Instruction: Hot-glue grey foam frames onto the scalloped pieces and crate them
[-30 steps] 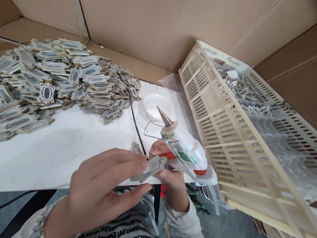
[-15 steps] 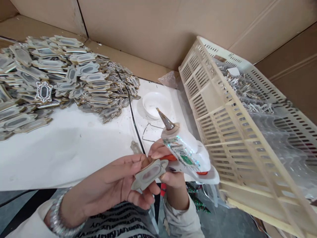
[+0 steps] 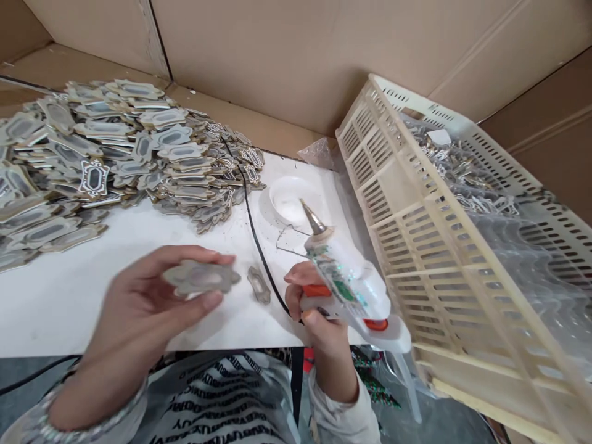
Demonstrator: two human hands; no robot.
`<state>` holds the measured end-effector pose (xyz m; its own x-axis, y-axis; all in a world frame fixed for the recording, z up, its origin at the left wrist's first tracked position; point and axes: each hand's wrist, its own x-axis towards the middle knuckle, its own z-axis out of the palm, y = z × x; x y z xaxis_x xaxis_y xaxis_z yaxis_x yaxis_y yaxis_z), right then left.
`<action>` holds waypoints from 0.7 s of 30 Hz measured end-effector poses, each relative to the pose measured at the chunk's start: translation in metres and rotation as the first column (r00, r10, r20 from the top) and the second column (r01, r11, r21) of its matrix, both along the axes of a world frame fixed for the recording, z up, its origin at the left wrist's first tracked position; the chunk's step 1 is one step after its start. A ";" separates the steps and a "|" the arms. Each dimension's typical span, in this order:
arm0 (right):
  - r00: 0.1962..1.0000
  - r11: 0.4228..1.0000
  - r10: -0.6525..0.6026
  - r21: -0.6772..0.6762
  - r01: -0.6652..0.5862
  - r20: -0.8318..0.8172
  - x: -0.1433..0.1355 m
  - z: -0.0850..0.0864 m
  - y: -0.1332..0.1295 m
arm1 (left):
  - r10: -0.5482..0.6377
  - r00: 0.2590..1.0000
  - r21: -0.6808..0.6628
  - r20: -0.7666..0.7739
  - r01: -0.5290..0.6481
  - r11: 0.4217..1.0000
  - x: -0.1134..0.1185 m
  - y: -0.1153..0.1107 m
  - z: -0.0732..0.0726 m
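Between the thumb and fingers of my left hand (image 3: 143,302) is a grey frame-shaped plaque (image 3: 201,277), slightly blurred, held above the white tabletop. My right hand (image 3: 319,308) grips a white glue gun (image 3: 349,271) by its handle, fingers near the orange trigger. The metal nozzle points up and away, toward a round white dish (image 3: 291,200). A single similar plaque (image 3: 258,285) lies on the table between my hands, next to a black cord (image 3: 259,246). At the left is a large heap of such plaques (image 3: 111,142), one showing a white scroll pattern.
A cream plastic crate (image 3: 398,203) stands along the right side, holding clear plastic packaging and small metallic pieces. Cardboard walls (image 3: 268,61) close off the back. A wire stand (image 3: 291,239) sits by the dish, and a clear plastic scrap (image 3: 317,152) lies behind it.
My left hand has moved left, carrying the plaque away from the glue gun and over the table. The loose plaque on the table is now fully visible. The glue gun stays nearly in place.
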<state>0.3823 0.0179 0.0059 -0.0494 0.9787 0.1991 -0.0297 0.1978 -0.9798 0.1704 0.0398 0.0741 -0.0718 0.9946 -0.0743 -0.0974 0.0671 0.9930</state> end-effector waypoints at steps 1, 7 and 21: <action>0.999 1.000 -0.001 0.018 0.000 0.040 -0.001 0.003 0.000 | 0.138 0.980 0.111 -0.144 -0.122 0.986 -0.003 0.000 0.001; 0.977 0.975 0.059 0.196 -0.100 0.204 -0.012 0.022 0.005 | 0.503 0.800 0.483 -0.325 -0.317 0.816 -0.010 0.008 0.006; 0.959 0.955 0.134 0.226 -0.193 0.251 -0.017 0.026 0.011 | 0.427 0.853 0.520 -0.300 -0.229 0.823 -0.011 0.005 -0.002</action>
